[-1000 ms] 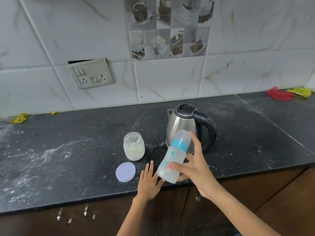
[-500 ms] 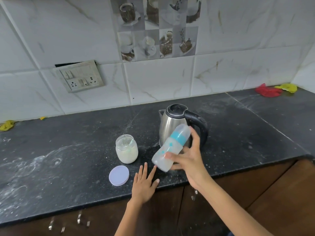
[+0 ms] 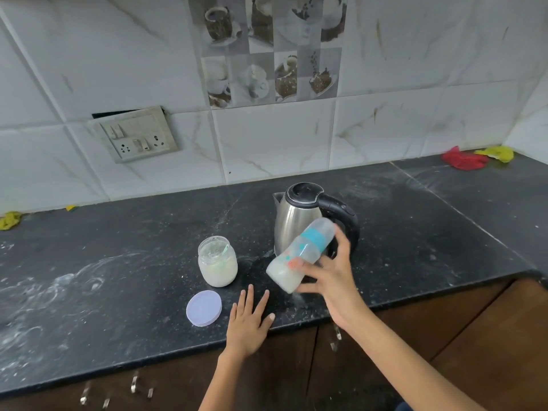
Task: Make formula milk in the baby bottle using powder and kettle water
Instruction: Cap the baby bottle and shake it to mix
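Note:
My right hand (image 3: 332, 277) grips a capped baby bottle (image 3: 299, 254) with a blue ring, tilted so its cap points up and right; milky liquid sits in its lower end. It hangs just above the black counter (image 3: 118, 262), in front of the steel kettle (image 3: 299, 218) with a black lid and handle. To the left stands an open glass jar of white powder (image 3: 218, 261) with a spoon inside. Its lilac lid (image 3: 204, 307) lies flat in front of it. My left hand (image 3: 249, 321) rests flat on the counter edge, fingers spread, holding nothing.
The counter is dusted with white powder, thickest at the left. A switch and socket plate (image 3: 136, 134) is on the tiled wall. Red and yellow cloths (image 3: 474, 157) lie in the far right corner, a yellow scrap (image 3: 10, 219) at far left. Brown cabinets sit below.
My right hand has tipped the bottle further over, its base swinging out to the left. The left hand has stayed flat on the counter edge.

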A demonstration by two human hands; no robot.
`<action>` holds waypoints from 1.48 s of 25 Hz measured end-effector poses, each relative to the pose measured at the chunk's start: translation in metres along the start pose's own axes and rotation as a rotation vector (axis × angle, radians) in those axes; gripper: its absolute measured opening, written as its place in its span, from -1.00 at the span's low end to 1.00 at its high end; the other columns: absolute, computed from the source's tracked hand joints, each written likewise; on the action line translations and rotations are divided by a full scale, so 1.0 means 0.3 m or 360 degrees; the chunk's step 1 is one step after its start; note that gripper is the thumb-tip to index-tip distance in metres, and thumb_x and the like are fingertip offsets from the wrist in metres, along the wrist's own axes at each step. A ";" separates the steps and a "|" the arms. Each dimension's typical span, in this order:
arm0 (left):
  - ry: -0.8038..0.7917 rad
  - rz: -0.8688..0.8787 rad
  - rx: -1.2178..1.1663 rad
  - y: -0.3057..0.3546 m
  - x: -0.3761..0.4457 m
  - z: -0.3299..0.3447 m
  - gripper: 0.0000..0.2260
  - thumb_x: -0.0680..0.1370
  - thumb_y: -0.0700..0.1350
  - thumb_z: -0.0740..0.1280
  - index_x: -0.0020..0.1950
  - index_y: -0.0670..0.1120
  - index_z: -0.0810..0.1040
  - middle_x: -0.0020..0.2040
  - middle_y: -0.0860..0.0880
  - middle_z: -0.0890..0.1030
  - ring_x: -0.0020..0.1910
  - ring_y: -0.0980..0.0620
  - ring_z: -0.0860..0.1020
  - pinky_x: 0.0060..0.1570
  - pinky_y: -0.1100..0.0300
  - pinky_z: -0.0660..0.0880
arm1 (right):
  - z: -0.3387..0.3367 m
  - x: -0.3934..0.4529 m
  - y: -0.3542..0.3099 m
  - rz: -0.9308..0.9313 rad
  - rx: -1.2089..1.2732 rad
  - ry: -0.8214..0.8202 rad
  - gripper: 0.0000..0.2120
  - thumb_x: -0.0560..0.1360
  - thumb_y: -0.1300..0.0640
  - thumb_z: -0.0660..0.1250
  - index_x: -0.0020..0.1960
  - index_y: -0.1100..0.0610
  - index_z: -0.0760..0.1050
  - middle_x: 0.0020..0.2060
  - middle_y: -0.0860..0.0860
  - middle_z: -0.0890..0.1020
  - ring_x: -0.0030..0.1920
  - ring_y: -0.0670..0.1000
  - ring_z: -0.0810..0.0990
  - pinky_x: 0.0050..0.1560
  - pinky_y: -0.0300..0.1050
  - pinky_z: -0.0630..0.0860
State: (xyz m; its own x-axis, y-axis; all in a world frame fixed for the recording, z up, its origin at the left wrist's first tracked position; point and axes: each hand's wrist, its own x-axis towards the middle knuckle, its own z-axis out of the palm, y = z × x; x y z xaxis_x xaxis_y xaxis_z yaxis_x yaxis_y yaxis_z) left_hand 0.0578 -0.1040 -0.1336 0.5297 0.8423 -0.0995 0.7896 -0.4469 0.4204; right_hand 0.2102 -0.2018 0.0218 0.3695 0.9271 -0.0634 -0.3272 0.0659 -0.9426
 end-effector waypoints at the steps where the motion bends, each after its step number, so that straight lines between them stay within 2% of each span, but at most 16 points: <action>1: -0.0031 0.0000 0.0046 -0.005 0.009 0.004 -0.49 0.63 0.13 0.02 0.54 0.11 -0.08 0.57 -0.04 -0.18 0.55 -0.05 -0.22 0.50 0.01 -0.20 | -0.004 0.004 -0.006 -0.0007 0.0047 0.0039 -0.03 0.27 0.35 0.55 0.39 -0.31 0.15 0.22 0.09 0.55 0.14 0.11 0.63 -0.17 0.16 0.66; 3: -0.0037 -0.0057 0.0033 -0.002 0.009 0.008 -0.48 0.63 0.10 0.07 0.54 0.04 -0.02 0.58 -0.06 -0.08 0.56 -0.04 -0.14 0.50 0.05 -0.20 | 0.009 -0.018 0.011 0.0094 -0.0113 -0.0151 -0.05 0.29 0.37 0.54 0.38 -0.32 0.16 0.20 0.08 0.57 0.12 0.10 0.65 -0.12 0.21 0.65; 5: -0.0045 -0.0054 0.0048 -0.004 0.006 0.010 -0.47 0.62 0.08 0.08 0.54 0.03 -0.04 0.58 -0.05 -0.09 0.55 -0.02 -0.16 0.50 0.06 -0.21 | 0.015 -0.031 0.018 0.0115 -0.0191 -0.0251 -0.05 0.28 0.38 0.55 0.38 -0.31 0.17 0.19 0.07 0.58 0.10 0.07 0.66 -0.11 0.21 0.65; 8: -0.0064 -0.0023 0.0120 -0.002 0.013 0.009 -0.50 0.63 0.14 0.01 0.53 0.14 -0.09 0.56 0.01 -0.21 0.54 -0.03 -0.24 0.49 0.02 -0.21 | -0.011 0.005 -0.010 -0.0032 0.0051 0.0066 -0.03 0.23 0.29 0.55 0.40 -0.29 0.15 0.20 0.05 0.56 0.11 0.09 0.65 -0.19 0.12 0.66; 9: -0.0078 -0.0028 0.0118 0.000 0.012 0.008 -0.50 0.63 0.14 0.02 0.54 0.12 -0.07 0.55 0.02 -0.20 0.55 -0.03 -0.22 0.50 0.01 -0.21 | -0.004 -0.002 -0.011 -0.0006 0.0015 0.0038 -0.04 0.25 0.29 0.55 0.40 -0.30 0.15 0.19 0.03 0.57 0.10 0.08 0.66 -0.19 0.13 0.66; 12: -0.0089 -0.0053 0.0018 -0.003 0.009 0.007 -0.46 0.62 0.08 0.10 0.54 0.01 -0.02 0.57 -0.01 -0.07 0.56 -0.02 -0.14 0.52 0.02 -0.19 | 0.030 -0.046 0.006 0.0123 -0.0241 -0.0284 -0.08 0.30 0.36 0.54 0.39 -0.30 0.19 0.15 0.02 0.61 0.08 0.05 0.68 -0.13 0.22 0.65; 16: -0.0079 -0.0027 0.0108 0.004 0.008 0.002 -0.49 0.63 0.14 0.02 0.54 0.11 -0.08 0.57 -0.04 -0.18 0.55 -0.04 -0.22 0.49 0.01 -0.20 | 0.010 0.007 -0.020 0.0024 0.0085 0.0070 -0.08 0.33 0.35 0.51 0.42 -0.29 0.15 0.19 0.07 0.58 0.11 0.12 0.65 -0.15 0.23 0.65; 18: -0.0067 -0.0081 -0.0024 0.008 0.003 0.003 -0.45 0.62 0.10 0.11 0.54 0.00 -0.01 0.58 -0.08 -0.04 0.56 -0.05 -0.11 0.52 0.02 -0.16 | 0.019 -0.020 0.001 0.0132 -0.0116 -0.0138 -0.07 0.32 0.35 0.54 0.39 -0.33 0.17 0.16 0.03 0.61 0.11 0.09 0.66 -0.13 0.24 0.65; 20: -0.0065 -0.0087 -0.0049 -0.001 0.005 0.005 -0.42 0.61 0.09 0.12 0.55 -0.02 -0.04 0.58 -0.07 -0.05 0.56 -0.04 -0.13 0.52 0.03 -0.17 | 0.020 -0.040 0.007 0.0129 -0.0231 -0.0265 -0.08 0.31 0.35 0.54 0.38 -0.32 0.19 0.16 0.01 0.61 0.11 0.07 0.66 -0.13 0.22 0.65; 23: -0.0080 -0.0018 0.0131 -0.003 0.012 0.007 -0.49 0.63 0.14 0.01 0.53 0.12 -0.11 0.56 -0.04 -0.22 0.54 -0.03 -0.25 0.49 0.01 -0.21 | -0.011 0.005 -0.014 -0.0013 0.0087 0.0092 -0.11 0.35 0.36 0.49 0.43 -0.26 0.17 0.21 0.06 0.57 0.13 0.10 0.64 -0.19 0.16 0.66; 24: -0.0082 -0.0022 0.0133 0.001 0.012 0.006 -0.49 0.63 0.13 0.01 0.53 0.12 -0.11 0.57 -0.04 -0.21 0.54 -0.03 -0.25 0.49 0.02 -0.21 | -0.006 0.001 -0.016 0.0014 0.0086 0.0086 -0.11 0.36 0.36 0.50 0.43 -0.27 0.16 0.20 0.05 0.57 0.12 0.10 0.65 -0.19 0.15 0.66; 27: -0.0082 -0.0049 0.0078 0.003 0.006 0.004 -0.45 0.63 0.09 0.06 0.53 0.06 -0.15 0.57 -0.03 -0.16 0.54 -0.01 -0.23 0.50 0.03 -0.22 | 0.015 -0.037 0.012 0.0129 -0.0183 -0.0201 -0.09 0.31 0.37 0.54 0.38 -0.29 0.21 0.15 0.00 0.61 0.09 0.05 0.67 -0.15 0.22 0.66; 31: -0.0109 -0.0030 0.0157 -0.001 0.012 0.007 -0.50 0.63 0.16 -0.02 0.53 0.14 -0.11 0.56 -0.01 -0.23 0.54 -0.03 -0.25 0.49 0.01 -0.22 | -0.009 0.004 -0.006 -0.0017 0.0146 0.0121 -0.10 0.32 0.31 0.51 0.44 -0.25 0.15 0.20 0.06 0.57 0.12 0.09 0.65 -0.20 0.11 0.66; 34: -0.0128 -0.0062 0.0221 -0.002 0.009 0.009 -0.42 0.57 0.20 -0.11 0.54 0.04 -0.14 0.53 0.05 -0.25 0.55 -0.04 -0.21 0.49 0.05 -0.21 | 0.017 -0.040 0.016 0.0150 -0.0163 -0.0164 -0.08 0.29 0.35 0.55 0.39 -0.30 0.20 0.17 0.06 0.60 0.08 0.07 0.67 -0.17 0.17 0.66; 35: -0.0120 -0.0066 0.0204 -0.002 0.010 0.009 -0.43 0.58 0.18 -0.07 0.54 0.04 -0.14 0.54 0.04 -0.25 0.55 -0.04 -0.22 0.49 0.05 -0.21 | 0.016 -0.039 0.015 0.0122 -0.0189 -0.0171 -0.08 0.30 0.37 0.54 0.38 -0.29 0.21 0.16 0.06 0.61 0.07 0.07 0.68 -0.17 0.18 0.66; 37: -0.0108 -0.0047 0.0157 0.000 0.010 0.002 -0.48 0.63 0.14 0.00 0.53 0.12 -0.11 0.56 -0.01 -0.23 0.54 -0.03 -0.25 0.49 0.03 -0.21 | -0.010 -0.002 0.002 -0.0019 0.0004 0.0034 -0.11 0.34 0.38 0.50 0.40 -0.27 0.19 0.19 0.06 0.59 0.10 0.09 0.66 -0.19 0.16 0.66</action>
State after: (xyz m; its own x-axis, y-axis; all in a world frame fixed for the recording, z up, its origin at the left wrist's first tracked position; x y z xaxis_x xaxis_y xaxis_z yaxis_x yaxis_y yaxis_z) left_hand 0.0596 -0.1017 -0.1345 0.5227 0.8347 -0.1731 0.8302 -0.4522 0.3261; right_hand 0.2125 -0.2036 0.0204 0.3918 0.9181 -0.0591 -0.3250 0.0780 -0.9425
